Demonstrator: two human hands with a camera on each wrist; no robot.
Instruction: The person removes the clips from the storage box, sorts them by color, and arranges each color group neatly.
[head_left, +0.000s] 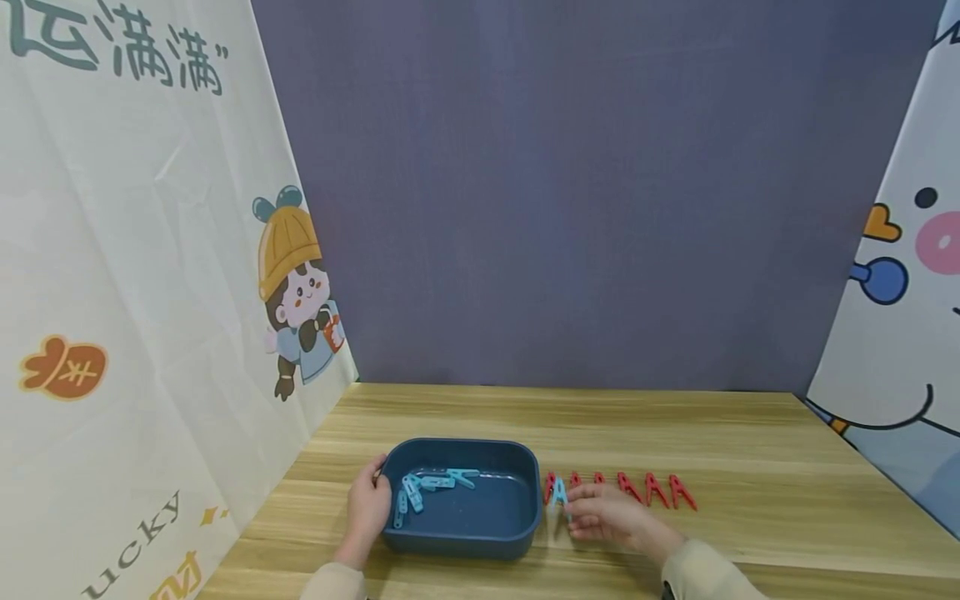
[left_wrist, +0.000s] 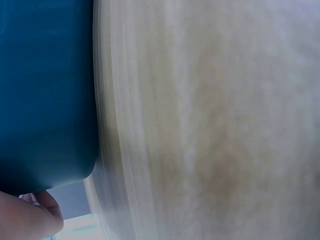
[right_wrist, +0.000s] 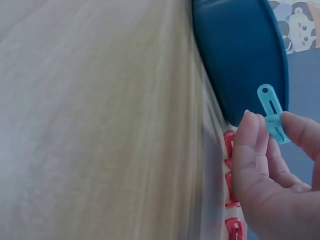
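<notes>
My left hand grips the left wall of a dark blue plastic basin. In the left wrist view, that hand shows at the lower left corner beside the basin's side. Several light blue clothespins lie inside along the basin's left and far parts. Just right of the basin, my right hand pinches another light blue clothespin. The right wrist view has this clothespin between thumb and fingers, its holed handle end pointing up toward the basin.
Several red clothespins stand in a row on the wooden table, running rightward from the basin, behind my right hand. A grey-purple cloth backdrop closes off the far edge, with printed white sheets at both sides.
</notes>
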